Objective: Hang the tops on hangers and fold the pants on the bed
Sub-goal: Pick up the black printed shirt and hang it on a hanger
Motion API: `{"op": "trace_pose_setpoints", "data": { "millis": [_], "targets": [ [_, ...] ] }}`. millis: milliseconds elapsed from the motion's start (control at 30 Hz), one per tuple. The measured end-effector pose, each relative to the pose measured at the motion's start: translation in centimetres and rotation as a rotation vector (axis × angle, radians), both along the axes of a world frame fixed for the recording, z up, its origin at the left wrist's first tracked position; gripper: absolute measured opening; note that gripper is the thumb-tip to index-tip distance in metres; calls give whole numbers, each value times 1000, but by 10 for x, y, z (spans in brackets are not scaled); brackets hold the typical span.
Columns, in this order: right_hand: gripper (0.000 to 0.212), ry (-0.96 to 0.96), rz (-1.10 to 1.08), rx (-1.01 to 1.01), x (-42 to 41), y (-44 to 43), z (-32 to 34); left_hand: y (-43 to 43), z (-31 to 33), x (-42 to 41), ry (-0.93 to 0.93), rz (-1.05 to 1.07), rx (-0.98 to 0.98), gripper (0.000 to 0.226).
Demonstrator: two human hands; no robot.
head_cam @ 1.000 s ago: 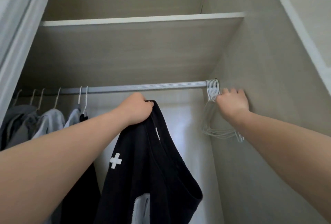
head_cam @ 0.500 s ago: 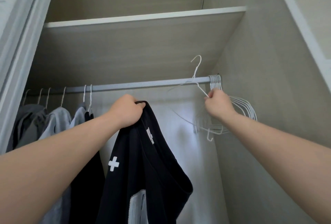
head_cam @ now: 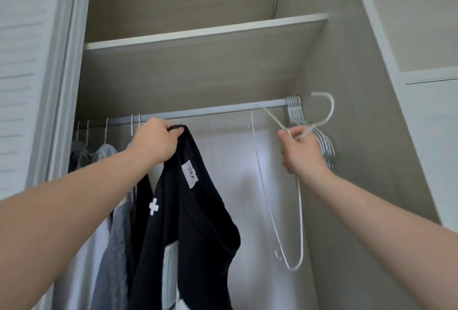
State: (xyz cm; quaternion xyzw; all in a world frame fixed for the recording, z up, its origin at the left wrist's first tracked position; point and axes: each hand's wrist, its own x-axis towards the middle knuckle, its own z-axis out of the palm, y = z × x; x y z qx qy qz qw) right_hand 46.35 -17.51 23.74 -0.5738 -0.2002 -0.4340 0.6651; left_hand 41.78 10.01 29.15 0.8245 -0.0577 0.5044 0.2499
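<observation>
Currently my left hand (head_cam: pixel 155 140) is clenched on the upper edge of the black top (head_cam: pixel 198 223), holding it just below the rail (head_cam: pixel 210 110). The garment hangs straight down from that grip, and its neck opening gapes toward the right.

My right hand (head_cam: pixel 301 151) pinches a white hanger (head_cam: pixel 300 220) at its neck, clear of the rail. The hook points up and right, and the frame's long axis runs nearly vertical, its low end by the right wall. The hanger lies right of the top and apart from it, with both grips at similar height.

As I judge it, the hanger's low end must swing left into the neck opening (the right hand travels; the left only keeps the collar up). The spare hangers (head_cam: pixel 293 109) sit just behind the right hand, so snagging is a risk.
</observation>
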Motion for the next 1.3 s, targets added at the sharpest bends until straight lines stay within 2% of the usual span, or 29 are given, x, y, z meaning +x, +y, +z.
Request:
{"op": "trace_pose_setpoints", "data": {
  "millis": [100, 167, 400, 667, 833, 1000, 1133, 1300],
  "targets": [
    [22, 88, -33, -41, -12, -10, 17, -1, 4, -30, -20, 12, -33, 38],
    [26, 92, 39, -64, -19, -14, 21, -2, 8, -53, -36, 39, -54, 37],
    [20, -76, 340, -118, -71, -17, 29, -21, 31, -147, -149, 286, -84, 39],
    [24, -247, 782, 1, -161, -11, 24, -42, 49, -281, -234, 646, -66, 41],
    [29, -317, 999, 30, -215, 3, 27, -65, 66, -379, -291, 829, -47, 49],
    [33, -374, 1264, 69, -281, 29, 35, -87, 69, -493, -292, 1055, -29, 47],
    [32, -420, 1457, 81, -353, 50, 36, -113, 68, -593, -307, 1236, -14, 49],
    [32, -403, 1685, 150, -479, 72, 16, -167, 51, -733, -300, 1379, -85, 51]
  ]
}}
